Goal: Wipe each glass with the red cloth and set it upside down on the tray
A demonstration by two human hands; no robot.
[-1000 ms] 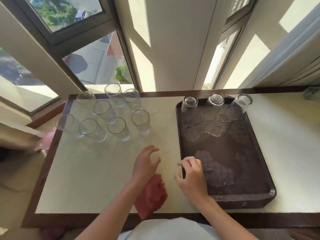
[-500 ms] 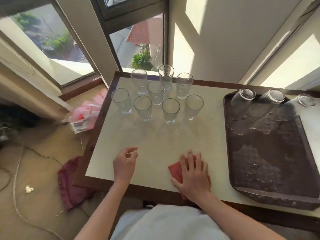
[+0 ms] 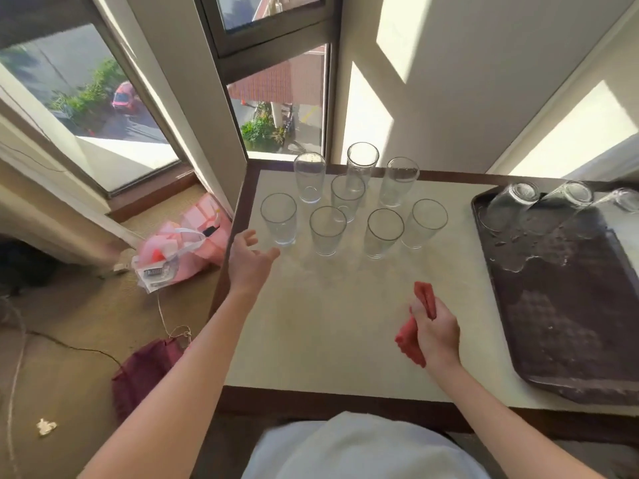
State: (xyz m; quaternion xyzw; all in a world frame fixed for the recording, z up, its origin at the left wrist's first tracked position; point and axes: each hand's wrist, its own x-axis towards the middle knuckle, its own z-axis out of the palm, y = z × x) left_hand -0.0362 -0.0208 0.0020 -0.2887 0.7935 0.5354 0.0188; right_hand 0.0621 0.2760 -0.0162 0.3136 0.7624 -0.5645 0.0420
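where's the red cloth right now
Head view: the red cloth is held in the right hand over the table, left of the tray.

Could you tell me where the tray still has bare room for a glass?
Bare, though wet: the tray's middle and near part, this side of the three upturned glasses crowding its far edge. Also free: the table between tray and the eight upright glasses.
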